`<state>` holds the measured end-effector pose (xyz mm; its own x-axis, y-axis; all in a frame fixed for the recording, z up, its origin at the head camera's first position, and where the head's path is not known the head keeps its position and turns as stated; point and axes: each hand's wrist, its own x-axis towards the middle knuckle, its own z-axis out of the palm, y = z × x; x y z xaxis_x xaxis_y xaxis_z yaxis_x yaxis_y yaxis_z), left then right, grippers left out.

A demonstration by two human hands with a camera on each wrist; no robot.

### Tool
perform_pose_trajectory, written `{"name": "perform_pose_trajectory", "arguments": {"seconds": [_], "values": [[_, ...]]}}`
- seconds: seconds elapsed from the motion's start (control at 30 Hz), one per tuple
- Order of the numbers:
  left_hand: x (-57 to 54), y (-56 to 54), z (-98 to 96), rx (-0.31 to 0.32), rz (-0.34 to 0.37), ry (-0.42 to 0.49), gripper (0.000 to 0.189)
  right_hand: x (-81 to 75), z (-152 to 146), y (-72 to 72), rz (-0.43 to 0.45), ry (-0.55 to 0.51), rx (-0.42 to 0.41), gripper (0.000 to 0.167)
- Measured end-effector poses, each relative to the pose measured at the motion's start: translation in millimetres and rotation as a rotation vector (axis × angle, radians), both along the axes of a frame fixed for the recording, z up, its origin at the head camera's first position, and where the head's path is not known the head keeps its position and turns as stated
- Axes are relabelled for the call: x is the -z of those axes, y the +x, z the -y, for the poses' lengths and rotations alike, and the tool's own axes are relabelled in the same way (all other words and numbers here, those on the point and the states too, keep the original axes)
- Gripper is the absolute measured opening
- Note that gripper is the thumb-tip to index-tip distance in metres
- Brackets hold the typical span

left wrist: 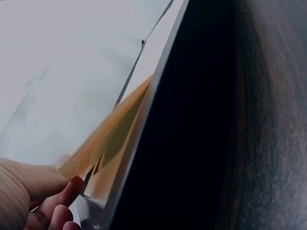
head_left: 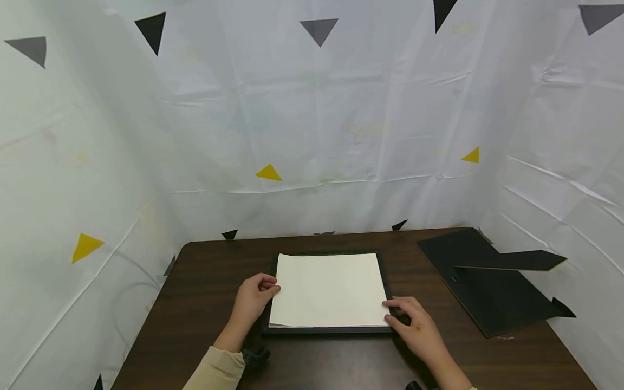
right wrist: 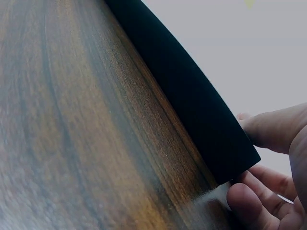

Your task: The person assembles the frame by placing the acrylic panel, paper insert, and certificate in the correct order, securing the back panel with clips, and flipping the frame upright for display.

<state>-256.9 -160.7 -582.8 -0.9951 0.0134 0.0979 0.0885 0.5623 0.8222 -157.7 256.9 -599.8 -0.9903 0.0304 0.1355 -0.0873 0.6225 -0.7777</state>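
Observation:
A cream sheet lies over a black picture frame on the table. At the sheet's left edge, my left hand pinches it between thumb and fingers. The left wrist view shows that edge raised above the frame's side, with an orange and olive printed underside. My right hand is at the frame's near right corner, thumb and forefinger tips at the sheet's right edge. In the right wrist view the thumb reaches over the frame's corner and other fingers curl beside it; I cannot tell whether they pinch the sheet.
A black backing board with a raised easel leg lies at the table's right. The brown wooden table has white cloth with grey, black and yellow triangles hung around it.

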Motion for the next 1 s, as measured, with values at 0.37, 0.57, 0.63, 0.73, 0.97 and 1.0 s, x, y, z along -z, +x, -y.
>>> {"name": "perform_pose_trajectory", "arguments": {"seconds": [0.37,0.57,0.63,0.73,0.97,1.0], "values": [[10.9,-5.8,12.4,0.074,0.11,-0.093,0.046,-5.5,2,3.2,0.072,-0.024,-0.004,0.04],[7.8,-3.9,17.4,0.174,0.154,-0.105,0.076,-8.1,-2,5.0,0.156,-0.134,0.036,0.057],[8.2,3.7,17.8,0.185,0.155,-0.101,0.082,-7.5,-4,5.9,0.167,-0.155,0.047,0.056],[13.3,25.4,18.2,0.19,0.163,-0.053,0.091,-4.8,-6,7.2,0.18,-0.175,0.044,0.054],[29.1,79.0,13.5,0.2,0.128,-0.151,0.124,-4.0,-5,4.9,0.162,-0.179,0.025,0.049],[30.3,83.4,12.3,0.19,0.117,-0.174,0.125,-4.9,-4,3.8,0.159,-0.179,0.021,0.048]]}}
